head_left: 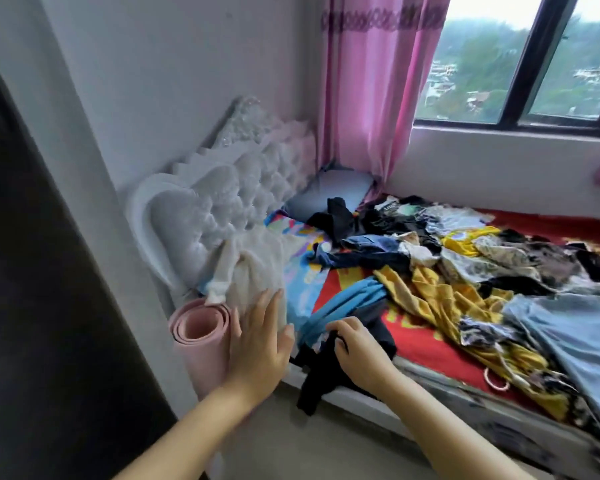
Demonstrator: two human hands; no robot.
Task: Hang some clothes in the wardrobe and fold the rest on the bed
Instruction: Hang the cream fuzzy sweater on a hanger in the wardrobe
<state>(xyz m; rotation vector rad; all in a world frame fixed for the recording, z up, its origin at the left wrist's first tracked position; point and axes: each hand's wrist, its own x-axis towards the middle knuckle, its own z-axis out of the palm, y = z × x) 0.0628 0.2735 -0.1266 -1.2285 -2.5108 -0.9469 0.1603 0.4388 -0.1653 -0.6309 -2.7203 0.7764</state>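
While flat-fingered beside it, left hand (257, 344) empty; right hand (355, 351) grip closed on black garment (317, 372).

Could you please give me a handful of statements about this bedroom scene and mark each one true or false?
1. The right hand grips a black garment at the near edge of the bed. True.
2. The left hand holds a hanger. False: it is open, fingers spread, with nothing in it.
3. A rolled pink mat stands beside the bed, next to the white headboard. True.
4. The clothes on the bed lie in neat folded stacks. False: they are spread out in a loose, unfolded heap.
5. The pink curtain covers the whole window. False: it hangs at one side, and the panes are uncovered.
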